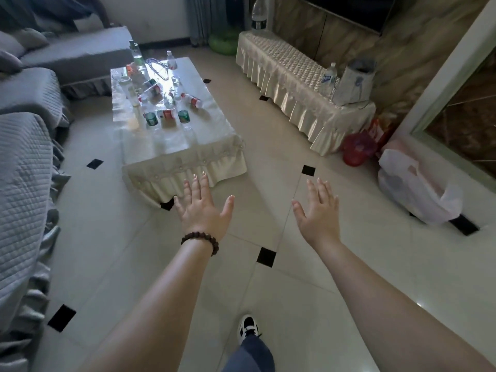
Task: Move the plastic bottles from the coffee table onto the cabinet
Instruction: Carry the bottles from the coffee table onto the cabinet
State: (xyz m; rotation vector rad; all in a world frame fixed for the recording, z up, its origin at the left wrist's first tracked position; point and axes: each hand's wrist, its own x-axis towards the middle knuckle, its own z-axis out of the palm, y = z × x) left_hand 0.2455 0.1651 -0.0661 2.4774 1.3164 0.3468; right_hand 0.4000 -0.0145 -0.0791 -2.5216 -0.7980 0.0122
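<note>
Several plastic bottles (161,95) stand and lie on the coffee table (204,140), which wears a cream cloth, ahead and to the left. One red-labelled bottle (192,100) lies on its side near the table's middle. The cabinet (290,73), draped in a cream ruffled cover, runs along the right wall; one clear bottle (329,76) stands on it near its right end. My left hand (202,208), with a bead bracelet at the wrist, is spread open in front of the table's near end. My right hand (318,210) hovers open over the floor, holding nothing.
A grey quilted sofa (24,167) lines the left side. On the cabinet stands a grey-white bag (354,84). A red bag (358,150) and a white plastic bag (413,189) sit on the floor at the right. A large water jug (259,16) stands at the back.
</note>
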